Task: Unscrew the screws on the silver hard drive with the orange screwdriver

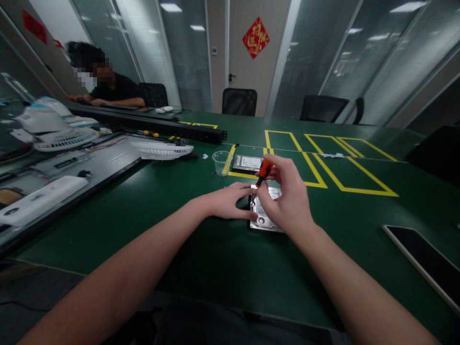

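A silver hard drive [261,221] lies on the green table in front of me, its lid partly hidden by my hands. My left hand [232,200] steadies its left side, the thumb on the near part and the fingers on the far part. In my right hand [287,196] is a red and black screwdriver [265,171], held tilted over the drive's far left part. Its tip is hard to make out near my left fingertips. Just beyond sits a second hard drive [246,163] with a white label, and a clear plastic cup [222,163] stands to its left.
Yellow tape rectangles [368,191] mark the table. At left are a large flat panel [108,160], a long black bar [161,125], white fan parts [161,149] and a white casing [43,199]. A tablet-like device [424,258] lies right. Another person [115,91] sits far left.
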A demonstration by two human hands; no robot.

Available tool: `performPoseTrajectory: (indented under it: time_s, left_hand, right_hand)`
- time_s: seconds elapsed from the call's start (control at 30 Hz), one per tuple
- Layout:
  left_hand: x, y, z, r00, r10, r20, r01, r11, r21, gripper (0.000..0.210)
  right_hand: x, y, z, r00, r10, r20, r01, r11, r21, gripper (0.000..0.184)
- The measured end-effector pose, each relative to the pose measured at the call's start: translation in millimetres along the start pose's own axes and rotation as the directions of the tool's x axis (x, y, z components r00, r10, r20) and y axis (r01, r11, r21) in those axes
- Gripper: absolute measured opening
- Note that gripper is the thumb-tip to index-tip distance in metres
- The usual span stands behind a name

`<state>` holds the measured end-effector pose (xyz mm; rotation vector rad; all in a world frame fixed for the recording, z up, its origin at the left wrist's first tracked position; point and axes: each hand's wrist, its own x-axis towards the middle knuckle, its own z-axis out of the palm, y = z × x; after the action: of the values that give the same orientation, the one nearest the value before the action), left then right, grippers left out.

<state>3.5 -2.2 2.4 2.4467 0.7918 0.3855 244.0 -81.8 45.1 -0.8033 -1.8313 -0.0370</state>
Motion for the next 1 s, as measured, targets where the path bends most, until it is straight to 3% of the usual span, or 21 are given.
performPoseTrajectory:
  time_s: [0.13,0.33,0.53,0.73,1.0]
  left_hand:
    - [0.4,-1.1,0.9,1.0,-0.008,0.001,0.008,1.0,0.011,0.102]
    - [-0.2,3.6,-0.3,1.0,0.009,0.004,-0.009,1.0,-0.01,0.1]
    - [-1.0,1.7,-0.3,1.0,0.013,-0.002,-0.013,1.0,-0.001,0.101]
    - [-1.5,2.2,-3.3,1.0,0.003,0.026,-0.003,1.0,0.013,0.105]
    - [-2.0,1.5,-3.5,0.999,-0.013,0.046,0.013,1.0,0.011,0.108]
  right_hand:
    - [-0.1,-1.6,0.0,1.0,-0.002,0.027,0.001,0.999,0.038,0.073]
    - [2.1,-2.5,0.3,0.999,-0.046,-0.014,0.046,0.999,-0.005,0.054]
    - [3.0,1.5,-1.5,1.0,-0.014,0.01,0.014,0.999,-0.042,0.055]
    - [3.1,1.1,0.0,0.999,-0.015,-0.046,0.011,0.997,-0.079,0.048]
    - [-2.2,3.6,4.2,0.998,0.034,-0.059,-0.038,0.997,-0.063,0.061]
